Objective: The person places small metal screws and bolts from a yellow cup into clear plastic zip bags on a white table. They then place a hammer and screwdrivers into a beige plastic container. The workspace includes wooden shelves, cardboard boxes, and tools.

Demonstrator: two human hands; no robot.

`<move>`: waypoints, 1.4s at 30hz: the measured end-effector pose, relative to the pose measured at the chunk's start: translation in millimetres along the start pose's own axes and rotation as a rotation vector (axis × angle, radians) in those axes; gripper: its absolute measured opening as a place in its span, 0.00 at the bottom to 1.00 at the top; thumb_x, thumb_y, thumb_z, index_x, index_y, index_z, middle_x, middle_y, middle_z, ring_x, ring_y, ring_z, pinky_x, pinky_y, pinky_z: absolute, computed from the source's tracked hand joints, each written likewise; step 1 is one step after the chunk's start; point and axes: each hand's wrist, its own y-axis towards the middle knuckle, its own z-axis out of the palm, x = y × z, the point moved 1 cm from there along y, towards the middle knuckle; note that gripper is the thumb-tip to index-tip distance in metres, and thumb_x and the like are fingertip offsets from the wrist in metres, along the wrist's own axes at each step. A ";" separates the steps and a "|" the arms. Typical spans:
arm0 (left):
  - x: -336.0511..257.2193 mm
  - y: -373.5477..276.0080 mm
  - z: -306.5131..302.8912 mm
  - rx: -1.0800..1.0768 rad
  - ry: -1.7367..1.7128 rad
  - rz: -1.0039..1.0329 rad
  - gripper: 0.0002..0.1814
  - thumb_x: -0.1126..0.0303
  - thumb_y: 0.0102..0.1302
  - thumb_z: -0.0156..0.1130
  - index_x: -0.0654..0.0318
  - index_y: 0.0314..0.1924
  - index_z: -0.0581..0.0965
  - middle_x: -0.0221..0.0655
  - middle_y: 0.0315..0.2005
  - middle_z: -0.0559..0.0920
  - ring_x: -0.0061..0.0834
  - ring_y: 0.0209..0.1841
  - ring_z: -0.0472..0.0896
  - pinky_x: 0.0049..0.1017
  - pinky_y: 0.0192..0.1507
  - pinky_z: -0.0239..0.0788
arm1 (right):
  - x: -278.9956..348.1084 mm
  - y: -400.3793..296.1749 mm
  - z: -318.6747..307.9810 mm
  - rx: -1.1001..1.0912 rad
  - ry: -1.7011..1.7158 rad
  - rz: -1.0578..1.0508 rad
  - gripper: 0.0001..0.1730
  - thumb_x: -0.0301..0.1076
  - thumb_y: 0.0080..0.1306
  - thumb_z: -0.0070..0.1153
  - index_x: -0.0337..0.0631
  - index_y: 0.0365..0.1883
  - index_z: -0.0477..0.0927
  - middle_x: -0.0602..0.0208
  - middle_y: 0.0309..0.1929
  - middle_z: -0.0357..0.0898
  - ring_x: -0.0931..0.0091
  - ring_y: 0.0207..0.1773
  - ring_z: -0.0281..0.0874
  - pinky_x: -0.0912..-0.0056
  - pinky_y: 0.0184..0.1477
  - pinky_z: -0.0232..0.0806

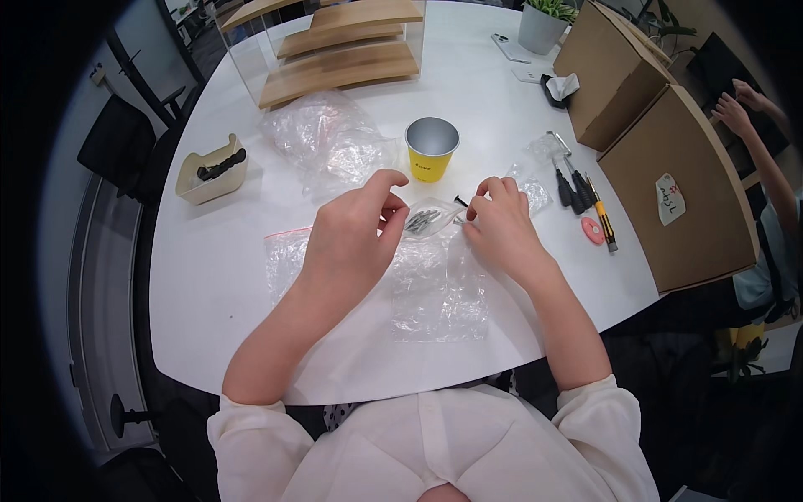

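Observation:
A small clear plastic bag with several silver screws inside is between my hands. My left hand has its thumb and fingers at the bag's left end. My right hand pinches the bag's right edge. Beside the right fingertips a black screw shows, and a silver shank pokes out just below; whether these fingers hold either is hidden. Under the hands lie flat clear plastic bags, one with a red seal strip. A yellow cup with a silver inside stands just beyond.
Crumpled plastic wrap lies before a wooden tiered stand with clear sides. A cream bin is at left. Screwdrivers, a pink disc and cardboard boxes occupy the right. Another person's hands show beyond.

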 end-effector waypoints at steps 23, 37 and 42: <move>3.8 1.5 -3.5 -0.018 0.013 0.017 0.19 0.80 0.63 0.68 0.62 0.54 0.77 0.34 0.29 0.87 0.35 0.31 0.87 0.32 0.33 0.78 | 29.5 14.5 -68.9 -0.132 0.481 -0.363 0.15 0.32 0.57 0.77 0.48 0.41 0.86 0.67 0.62 0.72 0.64 0.66 0.68 0.59 0.67 0.64; 36.3 20.3 -18.8 0.128 -0.313 -0.315 0.28 0.77 0.61 0.76 0.63 0.62 0.78 0.34 0.38 0.90 0.25 0.46 0.90 0.29 0.58 0.78 | 9.6 32.9 -36.8 -0.232 0.523 -0.203 0.04 0.28 0.63 0.71 0.40 0.33 0.87 0.68 0.45 0.83 0.68 0.55 0.77 0.64 0.54 0.73; 6.5 15.2 -33.7 0.017 -0.275 -0.211 0.24 0.75 0.61 0.75 0.61 0.58 0.81 0.34 0.35 0.91 0.26 0.44 0.91 0.25 0.51 0.80 | 24.3 6.0 -68.3 -0.300 0.528 -0.170 0.04 0.28 0.64 0.71 0.38 0.34 0.87 0.67 0.44 0.84 0.70 0.51 0.80 0.66 0.51 0.74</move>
